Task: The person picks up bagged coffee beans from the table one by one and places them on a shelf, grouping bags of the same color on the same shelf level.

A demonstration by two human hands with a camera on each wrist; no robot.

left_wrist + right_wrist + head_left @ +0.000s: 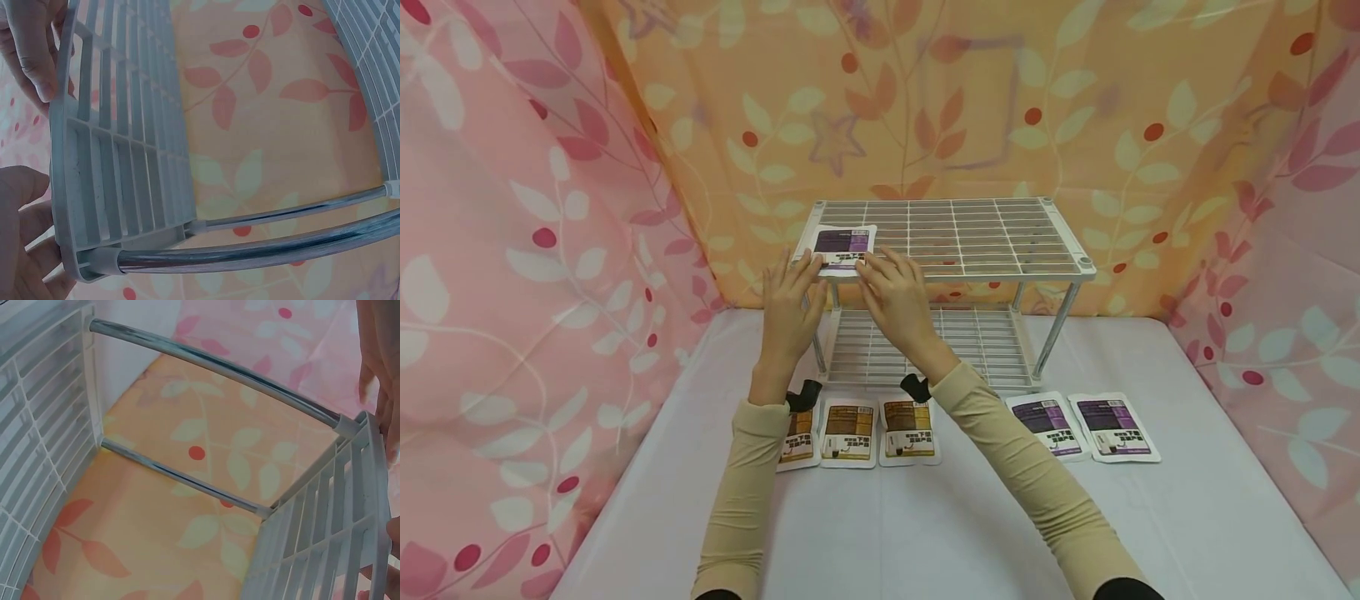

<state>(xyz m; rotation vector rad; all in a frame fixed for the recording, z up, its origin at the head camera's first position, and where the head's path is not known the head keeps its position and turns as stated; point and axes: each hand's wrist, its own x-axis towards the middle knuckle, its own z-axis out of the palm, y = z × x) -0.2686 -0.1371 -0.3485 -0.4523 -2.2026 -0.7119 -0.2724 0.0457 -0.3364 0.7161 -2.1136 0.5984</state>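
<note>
A flat white packet with a purple label [842, 242] lies at the left end of the upper shelf of a white two-tier rack [1000, 277]. My left hand [788, 304] touches the packet's left side, fingers stretched forward. At its lower right edge, the fingertips of my right hand [898, 304] rest on it, fingers lightly bent. Seen from below in the left wrist view, the left hand [25, 219] is by the shelf's front corner [81, 269], the packet mostly hidden by the slats.
Three packets with brown labels [848, 433] lie in a row before the rack, one partly behind the left sleeve. Two more purple-label packets [1116, 427] are to the right on the white tabletop [880, 533]. Metal posts [1055, 329] join the lower shelf [992, 333] to the upper.
</note>
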